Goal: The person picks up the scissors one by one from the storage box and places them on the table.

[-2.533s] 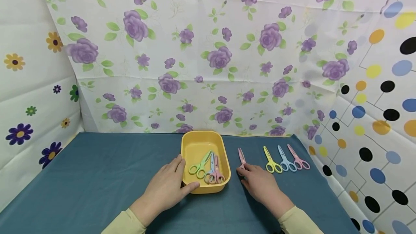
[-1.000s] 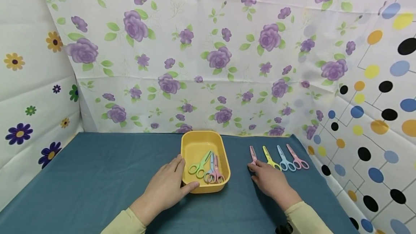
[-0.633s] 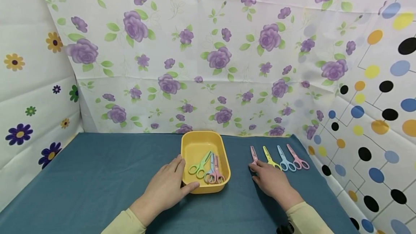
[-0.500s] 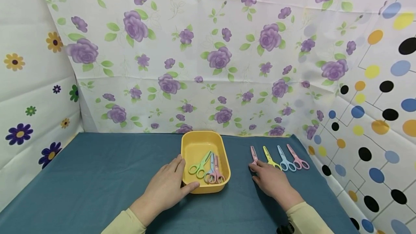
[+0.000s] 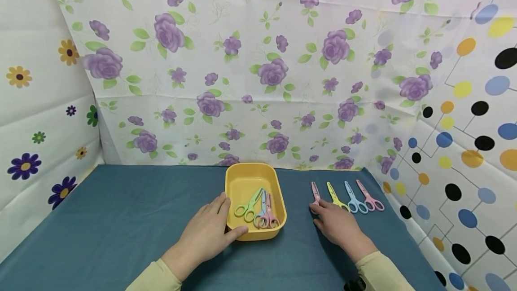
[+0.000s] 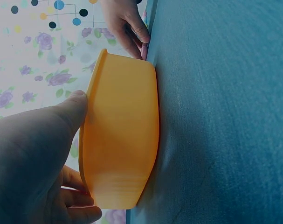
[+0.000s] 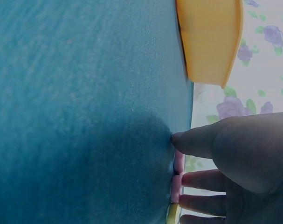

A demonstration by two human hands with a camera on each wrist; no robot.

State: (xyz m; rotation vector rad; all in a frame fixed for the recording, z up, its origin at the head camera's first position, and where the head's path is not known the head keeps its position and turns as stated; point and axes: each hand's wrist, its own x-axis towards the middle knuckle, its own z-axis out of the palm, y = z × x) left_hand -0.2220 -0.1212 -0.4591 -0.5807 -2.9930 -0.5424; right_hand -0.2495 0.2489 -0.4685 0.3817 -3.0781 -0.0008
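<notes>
My left hand [image 5: 206,232] rests on the left side and near corner of a yellow plastic basket [image 5: 252,172], its thumb on the near rim and its fingers along the outside. Inside the basket lie green scissors [image 5: 253,200], blue scissors [image 5: 263,205] and pink scissors [image 5: 269,210]. My right hand [image 5: 337,223] holds another pair of pink scissors [image 5: 315,191] by the handles, flat on the cloth, blades pointing away. In the right wrist view, the thumb is at one edge of the pink handles [image 7: 177,186] with the fingers over them; the hand partly hides them.
Right of the held pair, yellow scissors [image 5: 336,196], blue scissors [image 5: 355,197] and pink scissors [image 5: 369,196] lie in a row. A blue-green cloth [image 5: 153,205] covers the table. Flower-patterned sheeting [image 5: 242,120] hangs behind, with a dotted sheet [image 5: 460,192] at the right.
Since the earliest frame, my right hand has shifted the pink scissors to the right, close beside the yellow pair. Over the last half second it stays put, and my left hand keeps its place.
</notes>
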